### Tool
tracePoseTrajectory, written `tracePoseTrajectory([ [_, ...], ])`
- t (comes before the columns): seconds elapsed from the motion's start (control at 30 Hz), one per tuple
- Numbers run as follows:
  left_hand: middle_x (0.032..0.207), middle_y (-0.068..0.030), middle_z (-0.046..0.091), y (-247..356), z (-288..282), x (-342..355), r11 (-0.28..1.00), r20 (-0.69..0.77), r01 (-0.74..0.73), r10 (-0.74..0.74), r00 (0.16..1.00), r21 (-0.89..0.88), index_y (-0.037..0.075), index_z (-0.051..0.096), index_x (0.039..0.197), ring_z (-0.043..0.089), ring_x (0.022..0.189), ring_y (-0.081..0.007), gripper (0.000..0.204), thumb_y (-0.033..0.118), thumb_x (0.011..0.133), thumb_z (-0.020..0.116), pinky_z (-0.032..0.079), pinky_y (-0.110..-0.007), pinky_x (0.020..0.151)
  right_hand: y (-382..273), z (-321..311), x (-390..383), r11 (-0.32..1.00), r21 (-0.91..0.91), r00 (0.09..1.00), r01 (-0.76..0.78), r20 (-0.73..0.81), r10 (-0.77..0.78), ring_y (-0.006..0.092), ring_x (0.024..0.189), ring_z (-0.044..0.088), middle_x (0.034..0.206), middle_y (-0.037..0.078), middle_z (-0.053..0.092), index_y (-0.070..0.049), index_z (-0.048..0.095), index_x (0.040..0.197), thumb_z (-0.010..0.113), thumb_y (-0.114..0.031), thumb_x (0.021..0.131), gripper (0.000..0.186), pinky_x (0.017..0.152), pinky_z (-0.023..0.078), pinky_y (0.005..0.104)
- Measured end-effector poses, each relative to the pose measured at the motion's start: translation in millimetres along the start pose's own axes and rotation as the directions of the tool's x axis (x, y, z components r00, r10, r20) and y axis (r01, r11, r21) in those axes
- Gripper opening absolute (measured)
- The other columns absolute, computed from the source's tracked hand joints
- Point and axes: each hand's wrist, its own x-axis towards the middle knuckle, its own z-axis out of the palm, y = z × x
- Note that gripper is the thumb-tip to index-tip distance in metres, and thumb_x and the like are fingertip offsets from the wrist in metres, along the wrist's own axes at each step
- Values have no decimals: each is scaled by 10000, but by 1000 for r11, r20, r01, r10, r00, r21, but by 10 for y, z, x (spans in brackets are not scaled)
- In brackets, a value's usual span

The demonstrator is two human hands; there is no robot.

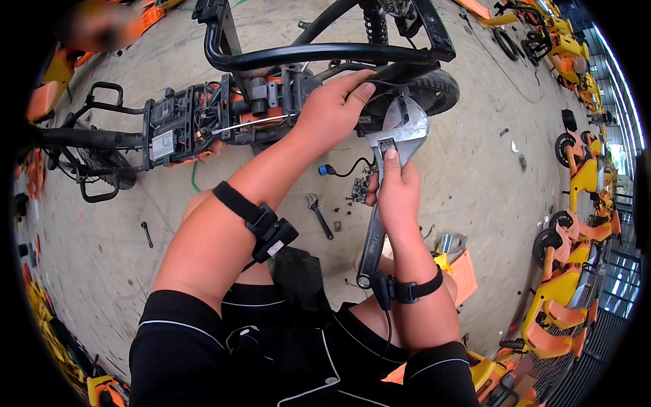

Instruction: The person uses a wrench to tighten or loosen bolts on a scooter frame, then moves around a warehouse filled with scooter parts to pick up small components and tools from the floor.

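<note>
My left hand point(332, 110) grips a black tube point(388, 76) of an upturned or dismantled vehicle frame, with a thin cable beside its fingers. My right hand point(397, 190) holds a large silver adjustable wrench point(407, 125), thumb on its adjusting screw. The wrench's jaw is up at a dark fitting by the black tyre point(442, 93); whether it grips that fitting is unclear. An exposed chassis point(180, 129) with electronic boxes and wiring stretches left. Below my hands lie a smaller adjustable wrench point(319, 216), a connector on a cable point(327, 169) and several loose bolts point(359, 190).
A black tubular frame point(319, 54) spans the top. Yellow and orange scooter bodies point(569, 298) line the right and left edges. A small spanner point(146, 234), an orange panel point(466, 271) and scattered bits lie on the concrete floor point(515, 190).
</note>
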Motion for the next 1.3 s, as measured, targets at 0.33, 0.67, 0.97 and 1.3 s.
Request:
tracePoseTrajectory([
  [0.33,1146,-97,680,54,-55,-4,998,68,54,-55,996,16,52,602,1299,604,1038,-143,394,320,1013,558,465,-284,922,-95,14,17,996,-77,999,-35,0,35,117,403,484,546,40,511,-1,492,885,558,-391,997,410,392,393,273],
  [0.67,1161,-113,673,59,-72,11,998,93,41,-45,995,44,58,583,1319,606,1079,-176,409,328,1015,549,456,-308,956,-54,36,29,998,-67,1000,17,10,-16,117,399,484,558,36,523,-18,475,883,505,-348,1025,361,401,403,267],
  [0.97,1163,-109,672,26,-87,7,998,92,30,-35,995,52,72,587,1319,604,1075,-171,408,340,1013,549,456,-307,956,-132,66,26,997,-56,999,-46,20,47,137,401,485,556,42,509,-54,502,840,535,-449,998,427,380,383,271],
  [1.3,1109,-141,675,33,-39,4,1000,53,20,-20,998,5,74,607,1287,629,1016,-253,400,343,995,561,481,-336,895,-105,39,49,999,-26,998,-44,44,45,125,402,501,558,51,534,-8,510,868,564,-445,984,455,397,391,270],
])
